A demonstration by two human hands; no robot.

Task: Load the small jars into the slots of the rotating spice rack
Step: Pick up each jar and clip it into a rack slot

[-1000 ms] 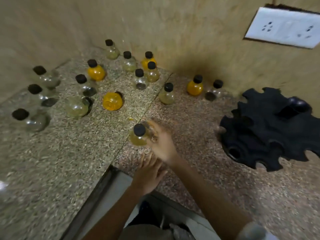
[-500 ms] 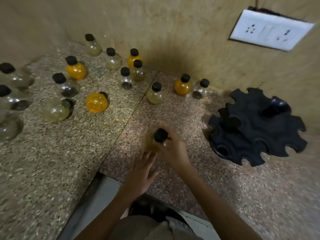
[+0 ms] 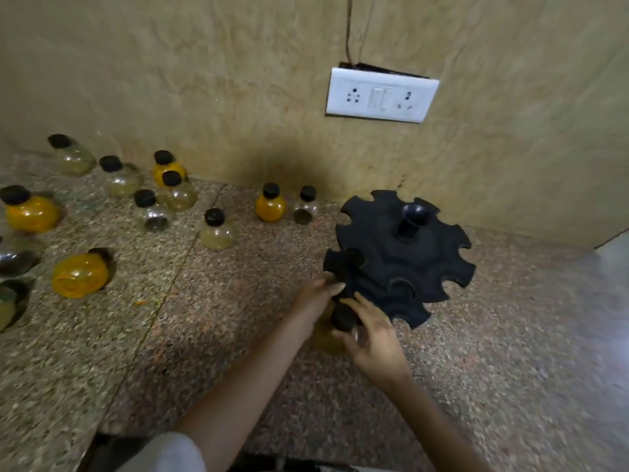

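Note:
The black notched spice rack (image 3: 418, 264) stands on the stone counter at centre right, with a knob on its central post (image 3: 413, 216). A black-capped jar (image 3: 352, 257) sits in a slot on its left side. My right hand (image 3: 374, 338) is shut on a small jar of yellowish contents with a black cap (image 3: 343, 317), held at the rack's lower-left edge. My left hand (image 3: 315, 296) is empty, with its fingertips against the rack's rim beside that jar. Several more black-capped jars stand to the left, among them a pale one (image 3: 216, 231) and an orange one (image 3: 270, 206).
An orange jar (image 3: 80, 275) lies on its side at the left. A white socket plate (image 3: 381, 98) is on the wall above the rack. The wall runs close behind the rack. The counter's front edge (image 3: 102, 437) is at the bottom left.
My right hand has carried the yellowish jar rightward from the middle of the counter to the rack. My left hand has moved up to the rack's rim. The view has swung right.

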